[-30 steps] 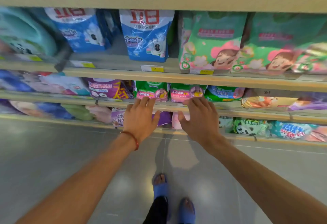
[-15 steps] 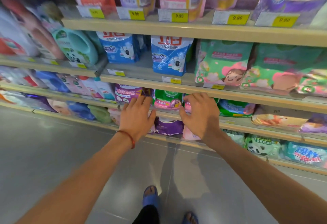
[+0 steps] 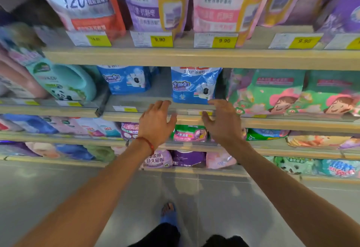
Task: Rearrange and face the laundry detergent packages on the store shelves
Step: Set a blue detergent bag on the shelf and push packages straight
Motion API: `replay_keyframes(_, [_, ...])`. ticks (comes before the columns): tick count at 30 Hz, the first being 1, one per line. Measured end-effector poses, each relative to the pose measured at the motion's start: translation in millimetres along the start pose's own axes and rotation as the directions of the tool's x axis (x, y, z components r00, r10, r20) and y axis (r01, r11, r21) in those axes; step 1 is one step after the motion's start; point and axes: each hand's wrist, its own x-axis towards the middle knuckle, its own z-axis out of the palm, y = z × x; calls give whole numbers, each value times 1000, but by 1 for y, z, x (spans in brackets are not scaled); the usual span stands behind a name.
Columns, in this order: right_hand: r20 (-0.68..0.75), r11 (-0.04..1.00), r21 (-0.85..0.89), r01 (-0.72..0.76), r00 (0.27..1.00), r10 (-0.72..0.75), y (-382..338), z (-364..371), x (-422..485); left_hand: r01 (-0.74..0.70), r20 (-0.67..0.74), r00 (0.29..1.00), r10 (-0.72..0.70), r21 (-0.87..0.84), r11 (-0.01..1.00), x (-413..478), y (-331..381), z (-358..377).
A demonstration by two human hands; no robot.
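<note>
A blue and white detergent bag (image 3: 195,85) stands upright near the front of the middle shelf (image 3: 272,123). A second blue bag (image 3: 126,80) sits further back to its left. My left hand (image 3: 155,122) and my right hand (image 3: 222,122) are both raised in front of the shelf edge, just below the front blue bag, one on each side. Their fingers are spread and relaxed and hold nothing. Neither hand touches the bag. Green and pink bags (image 3: 268,92) with a cartoon face fill the shelf to the right.
The top shelf (image 3: 194,57) carries tall purple, pink and orange pouches (image 3: 220,1) above yellow price tags (image 3: 224,40). A teal panda bottle (image 3: 64,83) stands at left. Lower shelves hold small green (image 3: 190,132) and purple packs (image 3: 188,158). Grey tiled floor (image 3: 48,192) lies below.
Both hands have risen from the lower shelf with the small green packs to the edge of the middle shelf. The view has tilted upward, bringing the top shelf into sight.
</note>
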Motion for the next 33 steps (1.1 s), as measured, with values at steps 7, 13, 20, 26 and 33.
replay_keyframes(7, [7, 943, 233, -239, 970, 244, 15, 30, 57, 162, 92, 986, -138, -358, 919, 73, -16, 33])
replay_keyframes(13, [63, 863, 403, -304, 950, 305, 43, 62, 99, 277, 134, 958, -252, -655, 703, 130, -37, 87])
replay_keyframes(20, [-9, 802, 552, -226, 961, 276, 60, 93, 102, 170, 25, 975, -220, -721, 671, 139, -32, 108])
replay_keyframes(26, [-55, 811, 564, -157, 972, 227, 51, 94, 96, 171, -37, 962, -271, -694, 699, 130, -43, 96])
replay_keyframes(33, [-19, 870, 473, -142, 985, 171, 5, 118, 91, 175, -115, 944, -310, -622, 763, 108, -89, 73])
